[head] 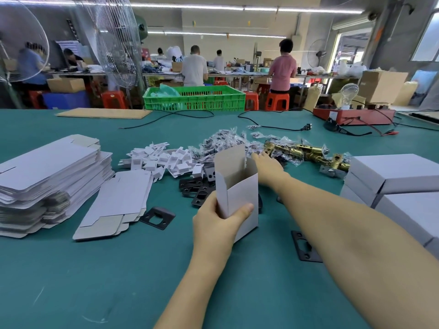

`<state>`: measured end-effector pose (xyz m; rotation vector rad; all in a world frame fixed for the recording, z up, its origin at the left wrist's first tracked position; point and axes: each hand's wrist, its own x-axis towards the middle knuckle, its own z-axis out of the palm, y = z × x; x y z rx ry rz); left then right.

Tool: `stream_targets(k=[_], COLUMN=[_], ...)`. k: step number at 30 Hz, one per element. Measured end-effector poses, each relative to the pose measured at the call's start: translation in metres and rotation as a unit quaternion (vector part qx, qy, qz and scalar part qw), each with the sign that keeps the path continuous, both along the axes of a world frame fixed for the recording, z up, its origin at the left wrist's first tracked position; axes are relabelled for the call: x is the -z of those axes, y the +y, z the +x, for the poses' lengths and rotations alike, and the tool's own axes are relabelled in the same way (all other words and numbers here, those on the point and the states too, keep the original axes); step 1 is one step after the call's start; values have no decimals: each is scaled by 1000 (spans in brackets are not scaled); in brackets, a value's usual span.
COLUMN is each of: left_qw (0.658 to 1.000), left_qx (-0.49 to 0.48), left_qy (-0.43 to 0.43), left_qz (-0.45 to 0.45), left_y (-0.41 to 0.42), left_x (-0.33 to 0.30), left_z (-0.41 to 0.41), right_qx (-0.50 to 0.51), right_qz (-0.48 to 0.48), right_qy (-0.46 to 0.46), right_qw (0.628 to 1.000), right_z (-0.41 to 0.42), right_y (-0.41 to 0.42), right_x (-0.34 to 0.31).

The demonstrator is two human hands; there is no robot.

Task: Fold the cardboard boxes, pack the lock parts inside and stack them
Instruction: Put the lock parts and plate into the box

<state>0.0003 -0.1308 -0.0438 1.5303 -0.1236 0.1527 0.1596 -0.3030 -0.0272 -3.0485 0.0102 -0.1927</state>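
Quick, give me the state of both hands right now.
Left hand: grips the open white box, thumb across its front.
Right hand: open, fingers stretched toward the bagged brass latches, holding nothing that shows.

The worktop is teal green. The open box is white outside and brown inside. The stack of flat boxes is white. The latch bolts are shiny gold. The strike plates are black. The crate is bright green. The stools are red.
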Motion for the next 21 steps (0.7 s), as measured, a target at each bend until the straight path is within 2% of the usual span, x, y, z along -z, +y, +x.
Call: stream_targets(k=[9, 15, 18, 21], left_qw=[1000, 1000, 1000, 1000], left_qx=[-8, -9, -9, -13], left_qy=[1, 2, -2, -9], left_qz=[-4, -7, 5, 15], left_y=[1, 2, 2, 2], left_x=[4, 5, 6, 6], left_z=[3, 3, 5, 4], right_qx=[-14, -26, -9, -13], right_qz=[5, -56, -20, 35], right_qy=[-56, -62, -77, -21], right_qw=[998, 996, 997, 999], right_z=[-1, -20, -40, -64], right_y=[2, -1, -3, -5], right_x=[4, 12, 9, 6])
